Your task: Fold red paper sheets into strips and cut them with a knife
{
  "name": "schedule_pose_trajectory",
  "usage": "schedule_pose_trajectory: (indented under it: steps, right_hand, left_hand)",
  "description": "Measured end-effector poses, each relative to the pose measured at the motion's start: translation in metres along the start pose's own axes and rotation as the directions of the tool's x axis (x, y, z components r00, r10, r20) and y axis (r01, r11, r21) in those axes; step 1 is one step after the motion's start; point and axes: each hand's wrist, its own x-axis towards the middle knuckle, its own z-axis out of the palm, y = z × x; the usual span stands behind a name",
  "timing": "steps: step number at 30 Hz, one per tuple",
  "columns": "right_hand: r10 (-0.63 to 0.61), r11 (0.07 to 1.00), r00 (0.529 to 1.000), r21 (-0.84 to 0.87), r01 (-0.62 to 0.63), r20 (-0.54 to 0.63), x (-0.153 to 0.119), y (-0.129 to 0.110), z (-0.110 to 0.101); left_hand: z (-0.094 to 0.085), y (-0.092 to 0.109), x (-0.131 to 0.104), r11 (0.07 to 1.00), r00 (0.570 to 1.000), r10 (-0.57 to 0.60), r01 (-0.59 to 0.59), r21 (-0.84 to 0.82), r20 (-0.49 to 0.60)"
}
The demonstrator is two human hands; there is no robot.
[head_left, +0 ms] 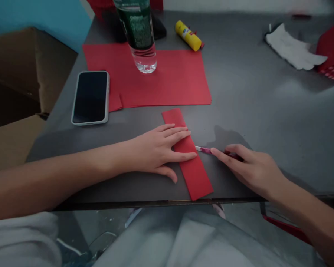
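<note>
A folded-looking strip of red paper [196, 178] lies at a slant near the table's front edge. Across its middle rests my left hand [164, 148], palm down with the fingers spread. To the right, my right hand [247, 165] is closed around a slim pink cutter [205, 150]. The cutter's pale blade points left, and its tip meets the strip's right edge beside my left fingertips. My right palm hides most of the cutter's handle.
Larger red sheets [167, 85] lie behind, with a water bottle [140, 37] standing on them. A phone [91, 97] is at the left, a yellow glue stick [188, 35] at the back, a white glove-like item [292, 48] at the back right. Cardboard boxes [13, 141] flank the table.
</note>
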Motion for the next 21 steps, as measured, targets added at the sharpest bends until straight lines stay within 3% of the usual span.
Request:
schedule_pose_trajectory:
  steps: [14,21]
  right_hand:
    - [-0.01,1.0,1.0,0.003,0.01,0.006,0.014,0.006,-0.001]
    - [0.008,1.0,1.0,0.012,-0.008,-0.009,0.023,0.012,0.008]
  left_hand:
    - [-0.001,0.001,0.001,1.0,1.0,0.001,-0.001,0.009,-0.009]
    - [-0.001,0.003,0.002,0.999,1.0,-0.016,0.015,-0.041,-0.022]
